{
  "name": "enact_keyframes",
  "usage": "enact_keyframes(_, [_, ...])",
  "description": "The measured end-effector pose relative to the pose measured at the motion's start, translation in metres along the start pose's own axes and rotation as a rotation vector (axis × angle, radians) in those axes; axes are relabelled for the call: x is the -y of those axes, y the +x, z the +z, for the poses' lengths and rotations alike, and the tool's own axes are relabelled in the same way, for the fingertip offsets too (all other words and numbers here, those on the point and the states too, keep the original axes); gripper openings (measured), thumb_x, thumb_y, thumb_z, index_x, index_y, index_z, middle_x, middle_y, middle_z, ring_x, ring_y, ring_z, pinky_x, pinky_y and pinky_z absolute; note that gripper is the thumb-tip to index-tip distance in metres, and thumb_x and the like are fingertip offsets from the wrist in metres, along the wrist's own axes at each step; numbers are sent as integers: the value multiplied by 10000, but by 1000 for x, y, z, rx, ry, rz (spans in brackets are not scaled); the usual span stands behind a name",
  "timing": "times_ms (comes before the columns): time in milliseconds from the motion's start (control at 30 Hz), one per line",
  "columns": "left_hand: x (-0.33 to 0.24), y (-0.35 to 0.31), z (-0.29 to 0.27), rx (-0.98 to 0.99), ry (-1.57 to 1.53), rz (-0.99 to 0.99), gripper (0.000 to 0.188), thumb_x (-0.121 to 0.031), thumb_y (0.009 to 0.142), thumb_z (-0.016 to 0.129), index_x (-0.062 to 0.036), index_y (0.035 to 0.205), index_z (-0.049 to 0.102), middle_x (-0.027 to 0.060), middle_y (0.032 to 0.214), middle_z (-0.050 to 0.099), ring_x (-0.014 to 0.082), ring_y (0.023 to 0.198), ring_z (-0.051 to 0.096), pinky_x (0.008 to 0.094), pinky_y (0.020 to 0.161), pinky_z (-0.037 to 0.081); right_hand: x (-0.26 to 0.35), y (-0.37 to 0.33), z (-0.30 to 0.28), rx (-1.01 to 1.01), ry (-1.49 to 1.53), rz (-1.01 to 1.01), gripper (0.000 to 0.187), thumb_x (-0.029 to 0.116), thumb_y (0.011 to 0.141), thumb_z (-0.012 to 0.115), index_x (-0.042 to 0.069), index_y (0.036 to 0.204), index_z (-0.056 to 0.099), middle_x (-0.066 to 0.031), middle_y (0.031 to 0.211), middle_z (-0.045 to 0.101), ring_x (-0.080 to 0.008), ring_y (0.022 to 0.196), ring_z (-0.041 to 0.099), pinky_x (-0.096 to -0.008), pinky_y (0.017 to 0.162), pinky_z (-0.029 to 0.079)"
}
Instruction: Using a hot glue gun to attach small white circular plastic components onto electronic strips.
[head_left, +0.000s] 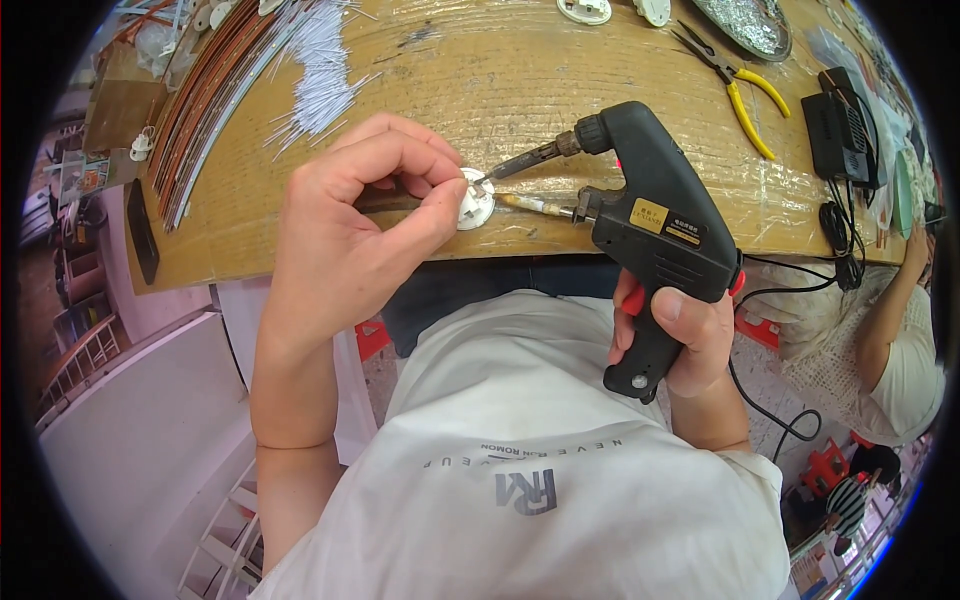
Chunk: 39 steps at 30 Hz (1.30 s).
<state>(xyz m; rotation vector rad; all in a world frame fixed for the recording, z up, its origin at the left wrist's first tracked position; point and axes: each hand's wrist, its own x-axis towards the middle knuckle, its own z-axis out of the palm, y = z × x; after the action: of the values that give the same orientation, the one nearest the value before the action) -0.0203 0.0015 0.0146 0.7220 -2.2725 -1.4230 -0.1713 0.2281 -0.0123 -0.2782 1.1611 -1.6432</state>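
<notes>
My right hand [692, 340] grips the handle of a black soldering gun [672, 185] with a red trigger. Its metal tip points left and meets a small white round part [481, 212] near the table's front edge. A second slim tube on the gun, the solder feed, also ends at that part. My left hand [345, 215] is closed in a pinch, thumb and index fingertips at the part's left side. The fingers partly cover the part, so whether a wire is also pinched cannot be made out.
The wooden table [440, 90] bears a bundle of white wires [322, 70], long brown strips [215, 90], yellow-handled pliers [745, 95], a tray of small shiny pieces [755, 30] and a black power box [838, 135]. A black cord [790, 290] hangs on the right, near another person's arm [895, 320].
</notes>
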Motion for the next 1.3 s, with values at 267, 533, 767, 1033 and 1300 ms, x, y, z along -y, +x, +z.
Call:
enact_keyframes(267, [0,0,1,-7,-14,-10,28,12,833,699,32,822,683,56,927,679,76,758,620,216,696,519,0,0,-1,8,4,4,398,108,847,584,-28,1219,544,-154,919,637,-179,624,623,-316,524,541])
enact_keyframes(533, [0,-1,1,-13,-20,-7,27,10,832,702,32,832,686,54,921,677,78,768,618,216,698,513,2,-1,1,-4,17,4,396,131,844,592,-26,1205,553,-151,916,636,-179,632,623,-315,537,545])
enact_keyframes(767, [0,-1,1,-16,-9,-13,33,4,831,705,30,834,686,53,921,676,79,766,616,215,696,510,2,0,-1,1,-11,39,371,163,836,599,-26,1155,572,-135,889,627,-182,625,619,-319,537,539])
enact_keyframes(1033, [2,-2,0,-22,-8,-10,32,1,832,707,26,827,688,46,918,682,73,759,615,213,692,507,3,0,0,-7,-21,46,357,170,842,599,-21,1142,574,-127,865,620,-178,611,614,-312,531,531])
enact_keyframes(1300, [3,-2,2,-25,-10,-4,38,-1,835,707,27,822,686,44,916,683,70,753,610,213,684,501,2,-1,0,-2,-28,61,364,169,840,596,-24,1148,567,-122,837,616,-177,592,610,-311,525,525])
